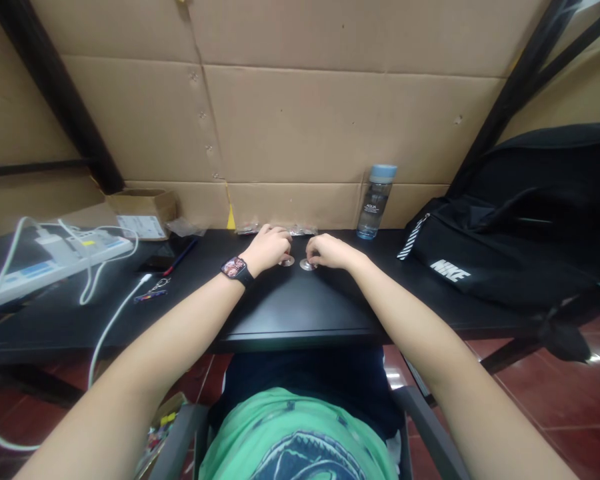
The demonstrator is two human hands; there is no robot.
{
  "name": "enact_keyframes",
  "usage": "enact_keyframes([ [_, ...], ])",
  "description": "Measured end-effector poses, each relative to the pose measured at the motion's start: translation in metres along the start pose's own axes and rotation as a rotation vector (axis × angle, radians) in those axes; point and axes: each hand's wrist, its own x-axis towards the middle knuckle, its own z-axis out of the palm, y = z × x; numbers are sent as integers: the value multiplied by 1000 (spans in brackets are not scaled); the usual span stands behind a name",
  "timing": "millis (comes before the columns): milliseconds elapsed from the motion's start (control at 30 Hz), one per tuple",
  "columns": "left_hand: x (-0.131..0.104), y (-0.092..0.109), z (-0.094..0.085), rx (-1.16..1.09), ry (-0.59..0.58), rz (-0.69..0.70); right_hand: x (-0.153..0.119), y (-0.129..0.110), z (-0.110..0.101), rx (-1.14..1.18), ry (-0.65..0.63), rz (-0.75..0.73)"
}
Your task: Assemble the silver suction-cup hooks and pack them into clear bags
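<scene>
At the centre of the clock, over a black, flat, smooth table (300, 307), two bare hands near each other. On the nine o'clock side, the left hand (269, 248), palm down, with fingers bent, and directly beside the fingertips a small, round, clear disc (288, 262). Gripping or only touching: cannot tell, because of fingers covering a part. Near the same fingertips, a little red spot (286, 255), too small for naming. On the three o'clock side, the right hand (333, 252), with thumb and fingers curled together and tips at a second small, round, clear disc (307, 265), lying on the table just beside the first. Touching there; firmly gripping or not, cannot tell.

On the left wrist, a black watch with square face (235, 268). Close behind the hands, towards twelve o'clock, shiny transparent plastic packets (304, 231), and farther behind, a brown cardboard wall (330, 127). At two o'clock, a clear plastic bottle with light blue cap (375, 207), standing upright. At three o'clock, a big black fabric bag with white letters (485, 233). At nine o'clock, a long white power strip (35, 277), with white cables, and slightly above nine, a small brown cardboard box (147, 210). Between eight and nine, a metal key ring with dark blue piece (153, 291), near the end of a white cable (113, 317).
</scene>
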Motion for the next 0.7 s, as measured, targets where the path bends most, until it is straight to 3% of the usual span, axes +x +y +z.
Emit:
enact_keyframes([
  [167, -1, 1, -1, -85, 15, -38, -1, -2, 2, 18, 27, 7],
  [300, 1, 2, 2, -194, 80, -148, -1, -4, 1, 62, 96, 5],
  [533, 13, -10, 14, -450, 256, -495, 4, -4, -5, 236, 444, 48],
  [633, 17, -9, 19, -573, 303, -508, 7, -3, -4, 325, 573, 81],
  [700, 19, -6, 21, -649, 322, -481, 8, -5, -1, 392, 594, 70],
])
